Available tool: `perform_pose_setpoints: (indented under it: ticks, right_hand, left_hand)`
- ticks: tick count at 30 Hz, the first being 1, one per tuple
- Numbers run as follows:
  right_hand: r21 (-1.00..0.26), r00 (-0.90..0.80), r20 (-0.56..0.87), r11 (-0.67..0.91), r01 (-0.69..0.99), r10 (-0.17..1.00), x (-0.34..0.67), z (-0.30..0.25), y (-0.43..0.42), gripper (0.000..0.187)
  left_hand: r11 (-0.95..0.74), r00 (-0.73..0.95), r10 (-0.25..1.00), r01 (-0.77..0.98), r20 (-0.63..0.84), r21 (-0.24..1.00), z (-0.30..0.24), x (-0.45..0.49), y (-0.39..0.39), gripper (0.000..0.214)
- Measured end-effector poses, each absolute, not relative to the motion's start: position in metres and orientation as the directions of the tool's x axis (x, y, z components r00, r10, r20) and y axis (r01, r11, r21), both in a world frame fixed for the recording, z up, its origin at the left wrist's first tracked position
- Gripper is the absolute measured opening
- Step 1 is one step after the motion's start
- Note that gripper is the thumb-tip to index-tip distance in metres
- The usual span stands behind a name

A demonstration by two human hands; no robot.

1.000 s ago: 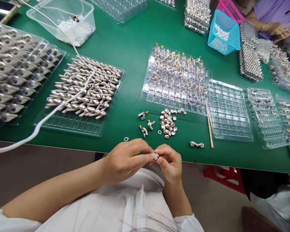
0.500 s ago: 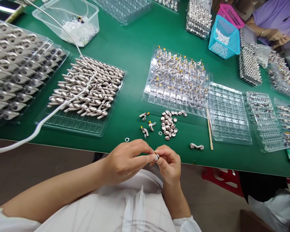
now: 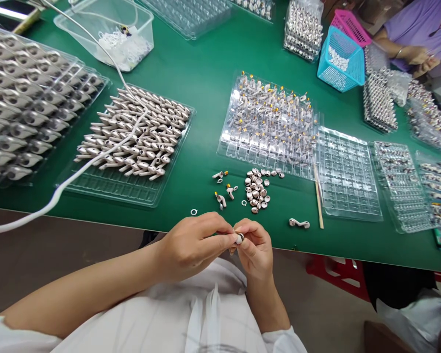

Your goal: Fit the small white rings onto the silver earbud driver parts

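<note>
Between the fingertips of both hands, just off the table's front edge, is a small earbud part (image 3: 239,239), white with a dark band. My left hand (image 3: 196,242) pinches it from the left, and my right hand (image 3: 255,247) grips it from the right. Fingers cover most of it. Beyond the hands on the green table lie several loose round earbud caps (image 3: 256,191). Left of these are earbud stems with yellow tabs (image 3: 220,199). A thin white ring (image 3: 194,212) lies near my left hand. A single earbud housing (image 3: 299,223) rests to the right.
A tray of earbud shells (image 3: 132,132) stands left, crossed by a white cable (image 3: 59,196). A tray of yellow-tabbed parts (image 3: 270,117) sits ahead, beside a clear tray (image 3: 347,171) and a thin wooden stick (image 3: 319,203). Another person's hands (image 3: 421,59) work at far right.
The held part has turned slightly between the fingers, showing a little differently. Both hands stay almost in place, and the view has shifted slightly.
</note>
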State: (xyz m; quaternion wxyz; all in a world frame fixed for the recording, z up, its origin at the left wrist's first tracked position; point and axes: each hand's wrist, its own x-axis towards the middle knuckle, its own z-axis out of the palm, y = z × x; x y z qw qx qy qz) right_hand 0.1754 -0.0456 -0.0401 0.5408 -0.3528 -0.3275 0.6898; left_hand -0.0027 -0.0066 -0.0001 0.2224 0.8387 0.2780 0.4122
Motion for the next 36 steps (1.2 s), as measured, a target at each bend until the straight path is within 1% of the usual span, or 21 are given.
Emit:
perform_pose_setpoints:
  ticks: [4, 8, 11, 16, 23, 31, 36]
  right_hand:
    - [-0.803, -0.173, -0.167, -0.236, -0.547, 0.971, 0.173, -0.040, -0.045, 0.014]
    - [-0.818, -0.160, -0.157, -0.219, -0.533, 0.975, 0.174, -0.041, -0.045, 0.013]
    - [-0.849, -0.154, -0.130, -0.190, -0.494, 0.980, 0.177, -0.042, -0.045, 0.012]
    - [-0.893, -0.140, -0.128, -0.176, -0.413, 0.982, 0.182, -0.042, -0.046, 0.013]
    - [-0.910, -0.177, -0.081, -0.145, -0.387, 0.981, 0.186, -0.037, -0.045, 0.020]
    - [-0.951, -0.159, 0.023, -0.028, -0.309, 0.987, 0.188, -0.034, -0.043, 0.026]
    - [-0.974, -0.147, 0.027, -0.006, -0.225, 0.989, 0.190, -0.033, -0.043, 0.026]
  left_hand:
    - [-0.741, 0.492, 0.655, 0.269, 0.573, 0.616, -0.001, -0.002, -0.006, 0.018]
    - [-0.738, 0.485, 0.658, 0.266, 0.576, 0.620, -0.002, -0.003, -0.006, 0.018]
    - [-0.740, 0.488, 0.657, 0.274, 0.574, 0.614, -0.002, -0.003, -0.007, 0.017]
    - [-0.741, 0.494, 0.657, 0.286, 0.570, 0.607, -0.002, -0.004, -0.007, 0.016]
    - [-0.753, 0.528, 0.636, 0.266, 0.563, 0.601, 0.000, -0.006, -0.005, 0.019]
    - [-0.761, 0.543, 0.629, 0.281, 0.557, 0.585, 0.002, -0.006, -0.003, 0.016]
    - [-0.760, 0.548, 0.630, 0.287, 0.550, 0.584, 0.002, -0.005, -0.002, 0.016]
